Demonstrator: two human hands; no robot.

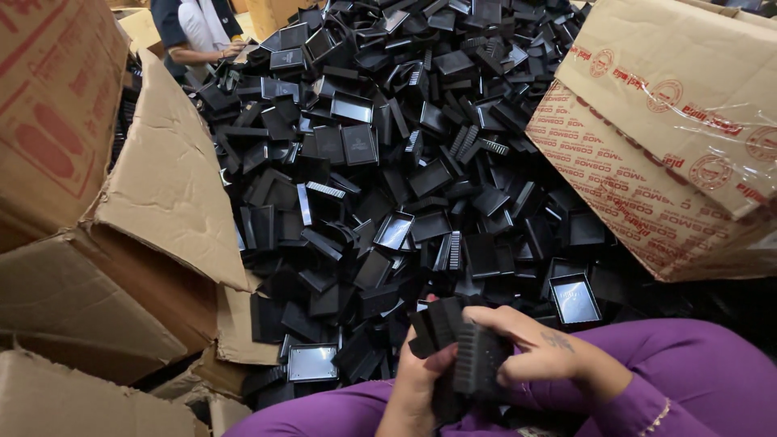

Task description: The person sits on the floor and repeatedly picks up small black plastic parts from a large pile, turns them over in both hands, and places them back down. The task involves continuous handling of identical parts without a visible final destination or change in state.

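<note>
Hands low centre, over purple lap | left hand (414, 374) grips stack of black plastic parts (453, 344) | right hand (534, 348) pinches ribbed black piece (477, 360) against stack | pile of black parts (388, 162) ahead | cardboard boxes (672, 129) flank pile | another person (194, 28) top left

A great heap of black plastic trays (405, 137) fills the middle ground and hides the floor. Torn brown cardboard boxes (121, 267) flank it on the left, one flap (174, 178) leaning onto the heap. A taped, printed carton (672, 137) tilts in from the right. Beyond the heap, another person (198, 28) stands. Light is even and soft.
</note>
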